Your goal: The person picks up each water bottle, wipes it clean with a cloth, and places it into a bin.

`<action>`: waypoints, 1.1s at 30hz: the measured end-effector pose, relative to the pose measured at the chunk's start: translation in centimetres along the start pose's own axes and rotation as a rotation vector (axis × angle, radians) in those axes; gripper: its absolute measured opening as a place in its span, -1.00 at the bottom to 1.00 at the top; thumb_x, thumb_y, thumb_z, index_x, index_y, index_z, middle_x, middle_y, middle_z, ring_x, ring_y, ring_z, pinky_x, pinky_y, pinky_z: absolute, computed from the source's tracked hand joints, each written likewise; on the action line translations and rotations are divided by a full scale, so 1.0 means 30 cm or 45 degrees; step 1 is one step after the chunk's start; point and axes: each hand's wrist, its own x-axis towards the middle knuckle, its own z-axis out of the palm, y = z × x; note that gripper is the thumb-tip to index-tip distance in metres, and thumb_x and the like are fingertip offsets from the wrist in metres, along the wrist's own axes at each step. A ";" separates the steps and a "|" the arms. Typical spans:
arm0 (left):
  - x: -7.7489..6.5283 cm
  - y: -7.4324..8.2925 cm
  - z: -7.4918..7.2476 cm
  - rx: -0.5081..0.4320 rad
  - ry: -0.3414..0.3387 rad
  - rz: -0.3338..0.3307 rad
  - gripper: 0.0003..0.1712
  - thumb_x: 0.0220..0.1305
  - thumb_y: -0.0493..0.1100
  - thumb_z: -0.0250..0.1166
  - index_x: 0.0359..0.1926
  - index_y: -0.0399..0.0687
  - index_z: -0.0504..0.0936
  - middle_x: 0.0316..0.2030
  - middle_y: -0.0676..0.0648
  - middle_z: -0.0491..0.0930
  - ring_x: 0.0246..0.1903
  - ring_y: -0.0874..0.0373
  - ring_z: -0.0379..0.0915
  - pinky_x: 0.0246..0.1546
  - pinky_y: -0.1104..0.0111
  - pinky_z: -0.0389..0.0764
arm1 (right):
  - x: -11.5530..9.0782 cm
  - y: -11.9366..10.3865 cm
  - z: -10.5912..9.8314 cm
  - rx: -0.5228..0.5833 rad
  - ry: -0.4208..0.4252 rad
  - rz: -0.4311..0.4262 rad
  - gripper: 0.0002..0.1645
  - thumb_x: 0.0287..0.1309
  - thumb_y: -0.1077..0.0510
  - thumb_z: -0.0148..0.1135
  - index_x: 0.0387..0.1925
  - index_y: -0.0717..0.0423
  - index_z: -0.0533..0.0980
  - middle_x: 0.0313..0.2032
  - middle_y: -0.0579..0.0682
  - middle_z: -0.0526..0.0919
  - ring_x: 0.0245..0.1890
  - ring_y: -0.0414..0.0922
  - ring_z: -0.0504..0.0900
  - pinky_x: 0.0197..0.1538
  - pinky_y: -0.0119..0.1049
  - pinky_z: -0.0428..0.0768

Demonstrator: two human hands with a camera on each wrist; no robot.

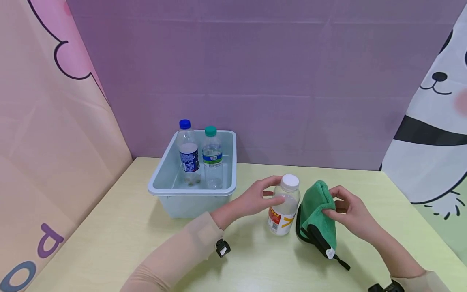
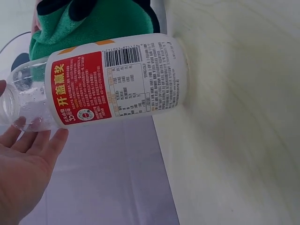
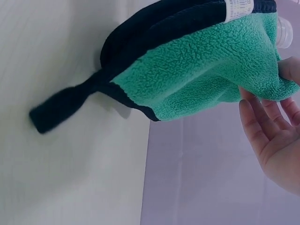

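A clear plastic bottle (image 1: 284, 215) with a white cap and a red, white and orange label stands upright on the table. My left hand (image 1: 260, 197) holds it around its upper part, thumb on the near side. In the left wrist view the fingers (image 2: 35, 145) curve along the bottle's shoulder. To its right, a folded green towel (image 1: 317, 207) with black edging, a white tag and a black hanging loop is propped up. My right hand (image 1: 350, 211) pinches the towel near its top, as the right wrist view also shows, with the thumb (image 3: 290, 69) against the green cloth.
Left of the hands sits a light blue plastic bin (image 1: 197, 205). Inside stand a blue-capped bottle (image 1: 189, 156) and a green-capped bottle (image 1: 213, 160). A purple backdrop (image 1: 255, 81) rises behind the pale table (image 1: 120, 227), with printed cloths at both sides.
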 end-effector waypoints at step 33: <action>-0.006 -0.024 0.015 -0.064 0.094 0.030 -0.47 0.27 -0.30 0.32 0.23 -0.23 0.39 0.14 -0.08 0.40 0.19 0.06 0.29 0.05 0.34 0.54 | 0.078 0.005 0.122 0.100 -0.248 0.156 -0.59 0.18 0.38 0.28 -0.03 0.33 0.29 -0.17 0.14 0.47 -0.35 -0.10 0.65 -0.23 -0.35 0.64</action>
